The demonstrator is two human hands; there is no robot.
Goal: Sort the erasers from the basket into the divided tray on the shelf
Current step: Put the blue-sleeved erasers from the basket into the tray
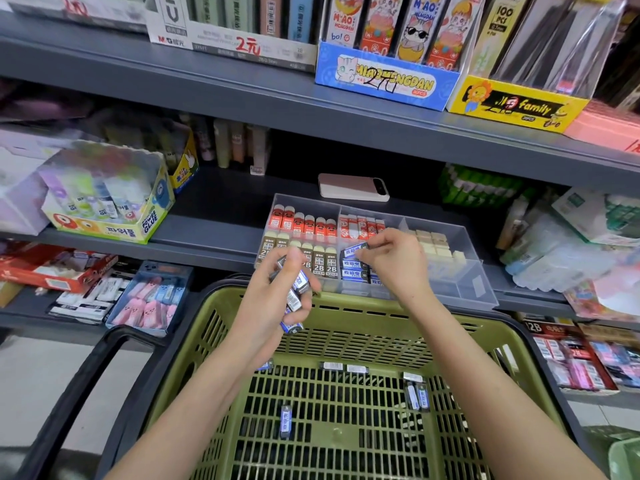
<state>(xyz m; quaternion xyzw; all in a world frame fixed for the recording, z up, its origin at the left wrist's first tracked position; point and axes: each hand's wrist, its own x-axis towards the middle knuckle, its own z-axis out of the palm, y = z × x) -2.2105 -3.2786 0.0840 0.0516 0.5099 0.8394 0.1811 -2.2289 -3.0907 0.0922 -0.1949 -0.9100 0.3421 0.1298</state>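
A clear divided tray (464,282) sits on the grey shelf, holding rows of red, brown 2B, blue and cream erasers. My left hand (277,292) grips a bunch of blue-sleeved erasers (298,289) above the basket's far rim. My right hand (394,261) pinches one blue eraser (354,250) over the tray's middle compartment, just above the blue erasers lying there. The green basket (346,424) below holds several loose blue erasers (286,417) scattered on its slotted floor.
A pink phone (353,187) lies on the shelf behind the tray. A glue box (110,199) stands at the left, with packaged goods at the right. The lower shelf carries more eraser boxes (152,296). The basket's black handle (86,375) hangs at the left.
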